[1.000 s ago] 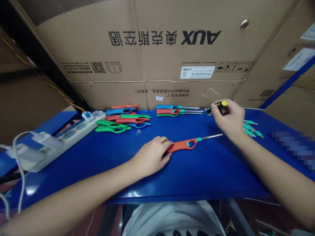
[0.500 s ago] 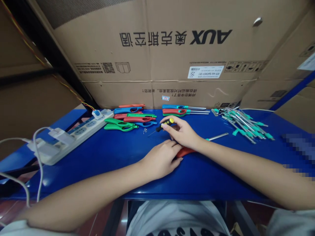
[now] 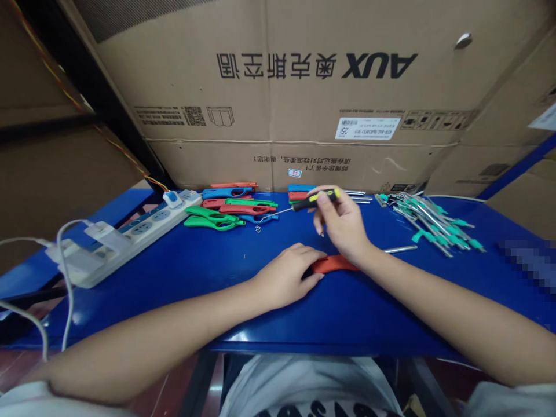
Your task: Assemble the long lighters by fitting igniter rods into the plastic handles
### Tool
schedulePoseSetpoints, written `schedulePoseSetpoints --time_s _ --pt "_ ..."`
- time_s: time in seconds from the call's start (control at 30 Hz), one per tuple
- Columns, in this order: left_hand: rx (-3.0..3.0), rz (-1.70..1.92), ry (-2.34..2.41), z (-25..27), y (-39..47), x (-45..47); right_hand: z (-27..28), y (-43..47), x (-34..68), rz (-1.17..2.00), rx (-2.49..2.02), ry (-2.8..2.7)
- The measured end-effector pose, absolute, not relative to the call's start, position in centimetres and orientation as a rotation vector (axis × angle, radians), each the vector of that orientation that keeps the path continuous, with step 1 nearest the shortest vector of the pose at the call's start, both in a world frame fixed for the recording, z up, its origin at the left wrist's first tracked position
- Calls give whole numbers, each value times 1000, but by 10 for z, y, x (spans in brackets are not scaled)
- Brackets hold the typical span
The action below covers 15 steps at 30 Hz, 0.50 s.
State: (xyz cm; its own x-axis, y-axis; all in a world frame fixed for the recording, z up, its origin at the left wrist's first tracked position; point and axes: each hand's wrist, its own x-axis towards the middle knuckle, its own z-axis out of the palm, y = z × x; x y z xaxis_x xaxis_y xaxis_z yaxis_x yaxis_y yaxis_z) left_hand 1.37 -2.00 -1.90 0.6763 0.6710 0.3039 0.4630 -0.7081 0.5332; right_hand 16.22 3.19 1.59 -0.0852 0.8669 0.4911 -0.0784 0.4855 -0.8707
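Orange stick lighter (image 3: 332, 264): where does it lie?

On the blue surface (image 3: 243, 315), just right of centre in the frame, its silver tube (image 3: 402, 249) pointing right.

And what has things in it?

The power strip (image 3: 141, 227) at the left has plugs (image 3: 108, 236) in its sockets; the cardboard (image 3: 282, 35) across the top shows its printed face.

How is each grip?

The left hand (image 3: 289, 278) is curled over the lighter's left end; the right hand (image 3: 343, 223) is clenched around a black-and-yellow screwdriver (image 3: 308, 201), raised above the surface.
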Motion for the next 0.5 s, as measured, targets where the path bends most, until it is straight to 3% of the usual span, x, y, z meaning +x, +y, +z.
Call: schedulePoseSetpoints --time_s 0.5 --pt "2246 862 988 -32 2 11 17 37 211 1002 -767 -1009"
